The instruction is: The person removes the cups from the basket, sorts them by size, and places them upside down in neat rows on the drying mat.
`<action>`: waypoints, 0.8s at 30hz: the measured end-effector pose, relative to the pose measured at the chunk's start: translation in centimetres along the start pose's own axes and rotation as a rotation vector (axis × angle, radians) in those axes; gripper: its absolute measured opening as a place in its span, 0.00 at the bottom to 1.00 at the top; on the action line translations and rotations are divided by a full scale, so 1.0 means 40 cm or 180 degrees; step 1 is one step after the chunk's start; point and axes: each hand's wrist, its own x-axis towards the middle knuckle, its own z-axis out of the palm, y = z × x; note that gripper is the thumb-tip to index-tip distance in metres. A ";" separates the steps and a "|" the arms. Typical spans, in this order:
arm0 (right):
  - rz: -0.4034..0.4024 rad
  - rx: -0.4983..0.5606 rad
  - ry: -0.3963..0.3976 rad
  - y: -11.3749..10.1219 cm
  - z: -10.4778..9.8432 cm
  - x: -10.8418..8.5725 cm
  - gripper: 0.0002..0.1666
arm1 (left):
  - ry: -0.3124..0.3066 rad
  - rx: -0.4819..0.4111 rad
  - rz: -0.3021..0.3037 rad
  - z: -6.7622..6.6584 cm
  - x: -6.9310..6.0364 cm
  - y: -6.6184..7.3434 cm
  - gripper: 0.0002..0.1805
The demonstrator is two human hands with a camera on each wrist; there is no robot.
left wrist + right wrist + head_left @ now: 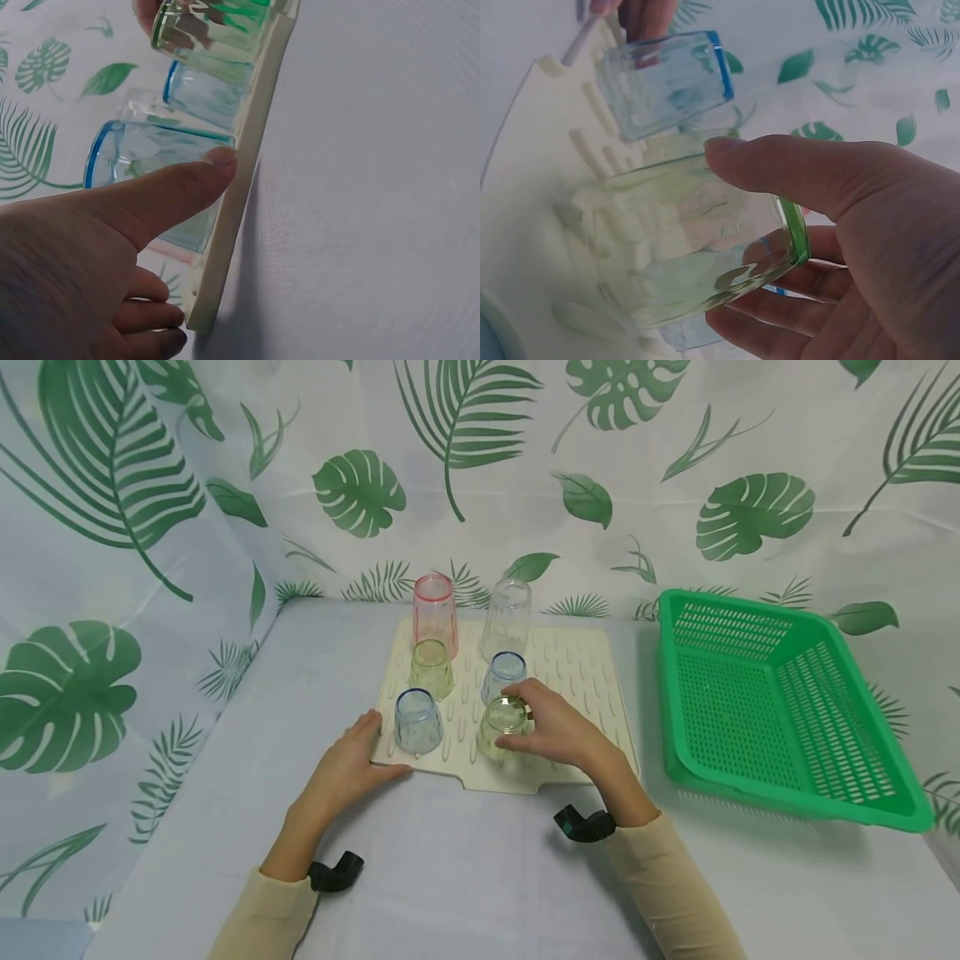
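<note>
My right hand (558, 725) grips a yellow-green glass (682, 240) around its sides, thick base upward. The glass stands upside down at the front of a cream draining mat (581, 668); whether its rim fully touches the mat cannot be told. At the mat's front left corner, my left hand (341, 777) touches the edges, its thumb (184, 187) extended along the front. Beside it is an upturned blue glass (418, 727). Behind are another yellow-green glass (431, 672), a second blue glass (501, 675), a tall pink glass (435, 618) and a tall clear glass (507, 622).
To the right of the mat stands a large green plastic basket (678, 735). A white cloth (465, 877) covers the table. Leaf-patterned sheeting (525, 485) rises behind and on the left.
</note>
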 end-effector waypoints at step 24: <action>0.0047 -0.0072 0.0023 -0.001 -0.008 -0.008 0.44 | 0.0035 0.0165 -0.0063 0.002 -0.003 -0.015 0.54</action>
